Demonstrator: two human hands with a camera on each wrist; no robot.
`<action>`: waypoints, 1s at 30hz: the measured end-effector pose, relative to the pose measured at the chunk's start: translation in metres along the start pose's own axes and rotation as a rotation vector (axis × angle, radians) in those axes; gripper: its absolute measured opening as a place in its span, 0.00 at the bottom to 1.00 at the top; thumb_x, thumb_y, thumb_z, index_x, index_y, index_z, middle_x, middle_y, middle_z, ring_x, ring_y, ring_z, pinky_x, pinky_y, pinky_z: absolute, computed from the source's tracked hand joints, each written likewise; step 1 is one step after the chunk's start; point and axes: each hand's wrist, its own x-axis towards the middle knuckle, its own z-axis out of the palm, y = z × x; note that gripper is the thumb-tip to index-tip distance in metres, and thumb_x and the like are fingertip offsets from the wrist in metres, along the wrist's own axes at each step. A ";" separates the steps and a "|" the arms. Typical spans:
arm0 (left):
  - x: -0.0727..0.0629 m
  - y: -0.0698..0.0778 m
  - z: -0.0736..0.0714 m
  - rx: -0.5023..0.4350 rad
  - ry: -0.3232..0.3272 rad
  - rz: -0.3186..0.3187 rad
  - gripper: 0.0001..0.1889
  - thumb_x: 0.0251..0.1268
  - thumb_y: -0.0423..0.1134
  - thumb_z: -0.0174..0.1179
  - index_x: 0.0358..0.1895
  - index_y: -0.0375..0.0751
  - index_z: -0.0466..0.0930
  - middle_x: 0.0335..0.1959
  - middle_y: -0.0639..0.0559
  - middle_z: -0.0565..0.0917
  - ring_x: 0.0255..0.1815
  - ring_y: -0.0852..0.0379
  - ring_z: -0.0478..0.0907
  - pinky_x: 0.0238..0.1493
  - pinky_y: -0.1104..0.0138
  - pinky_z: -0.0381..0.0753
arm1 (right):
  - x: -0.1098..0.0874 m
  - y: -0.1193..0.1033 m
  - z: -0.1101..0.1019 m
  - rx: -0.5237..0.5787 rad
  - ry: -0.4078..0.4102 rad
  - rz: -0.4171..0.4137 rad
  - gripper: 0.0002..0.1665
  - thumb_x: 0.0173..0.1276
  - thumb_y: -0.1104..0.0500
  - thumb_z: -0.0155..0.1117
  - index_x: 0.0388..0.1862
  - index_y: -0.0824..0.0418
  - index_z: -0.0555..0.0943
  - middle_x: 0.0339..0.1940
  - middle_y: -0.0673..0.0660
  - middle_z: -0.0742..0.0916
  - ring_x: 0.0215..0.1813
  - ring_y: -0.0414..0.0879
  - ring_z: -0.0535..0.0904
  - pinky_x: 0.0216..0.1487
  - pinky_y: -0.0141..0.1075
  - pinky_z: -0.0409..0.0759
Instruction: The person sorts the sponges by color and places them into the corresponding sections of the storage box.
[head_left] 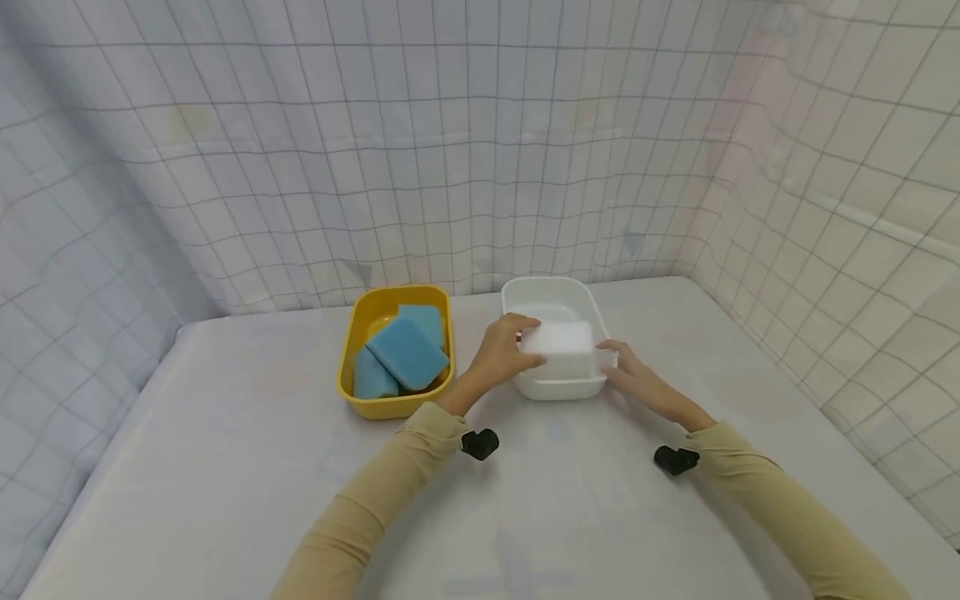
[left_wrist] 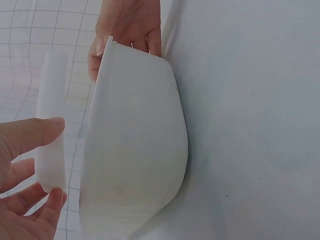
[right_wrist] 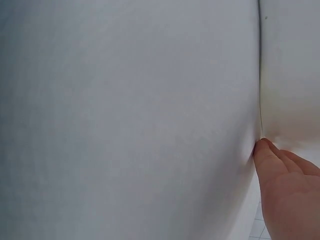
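Note:
A smooth white rectangular block (head_left: 558, 346) is pinched by my left hand (head_left: 504, 350), the thumb on one side and fingertips at its edge. In the left wrist view the block (left_wrist: 51, 120) is seen edge-on, apart from the basin wall. Beneath it stands a white plastic basin (head_left: 551, 389). My right hand (head_left: 637, 379) grips the basin's right rim, with fingers on both sides of the wall. The right wrist view shows that hand (right_wrist: 290, 195) against the basin's outer wall (right_wrist: 290, 90). The basin's inside is partly hidden by the block.
A yellow basin (head_left: 393, 408) stands left of the white one, holding several blue sponges (head_left: 408, 352). Both basins stand near the back of a white-covered table (head_left: 562, 517). Checked cloth (head_left: 412, 167) hangs behind and at both sides.

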 end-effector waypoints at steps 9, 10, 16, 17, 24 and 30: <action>0.019 0.002 0.001 0.093 0.059 -0.023 0.29 0.48 0.36 0.71 0.57 0.34 0.76 0.57 0.38 0.77 0.53 0.46 0.77 0.54 0.61 0.80 | 0.004 -0.005 -0.008 -0.041 0.005 -0.003 0.30 0.75 0.43 0.42 0.70 0.47 0.49 0.71 0.73 0.59 0.70 0.67 0.58 0.64 0.64 0.64; 0.021 0.002 0.001 0.100 0.060 -0.024 0.29 0.48 0.36 0.71 0.57 0.34 0.76 0.57 0.38 0.76 0.54 0.46 0.76 0.56 0.60 0.79 | 0.004 -0.006 -0.009 -0.040 0.005 -0.005 0.30 0.75 0.43 0.42 0.70 0.48 0.49 0.72 0.73 0.59 0.70 0.67 0.58 0.64 0.64 0.64; 0.029 0.001 0.009 0.128 0.067 -0.038 0.29 0.47 0.36 0.71 0.57 0.34 0.76 0.57 0.38 0.76 0.60 0.44 0.73 0.64 0.58 0.74 | 0.003 -0.007 -0.009 -0.026 -0.006 0.002 0.30 0.74 0.43 0.42 0.69 0.48 0.50 0.73 0.72 0.56 0.71 0.67 0.57 0.66 0.63 0.63; 0.030 0.000 0.010 0.134 0.067 -0.041 0.29 0.47 0.36 0.71 0.57 0.34 0.76 0.57 0.38 0.76 0.60 0.44 0.73 0.64 0.58 0.73 | 0.003 -0.006 -0.009 -0.027 -0.005 0.003 0.30 0.74 0.43 0.42 0.69 0.48 0.50 0.73 0.72 0.57 0.71 0.67 0.58 0.66 0.63 0.63; 0.031 -0.006 0.015 0.157 0.105 -0.038 0.28 0.47 0.35 0.71 0.55 0.32 0.77 0.55 0.36 0.77 0.58 0.42 0.74 0.63 0.57 0.74 | 0.001 -0.003 -0.004 -0.017 0.006 -0.004 0.29 0.75 0.43 0.42 0.69 0.48 0.50 0.73 0.72 0.57 0.72 0.67 0.57 0.66 0.62 0.63; 0.031 -0.006 0.018 0.220 0.082 -0.044 0.29 0.47 0.35 0.71 0.56 0.33 0.76 0.55 0.38 0.77 0.57 0.42 0.73 0.61 0.58 0.75 | 0.000 -0.002 -0.001 -0.009 0.002 0.013 0.29 0.74 0.43 0.43 0.69 0.47 0.51 0.73 0.73 0.57 0.71 0.68 0.58 0.66 0.62 0.64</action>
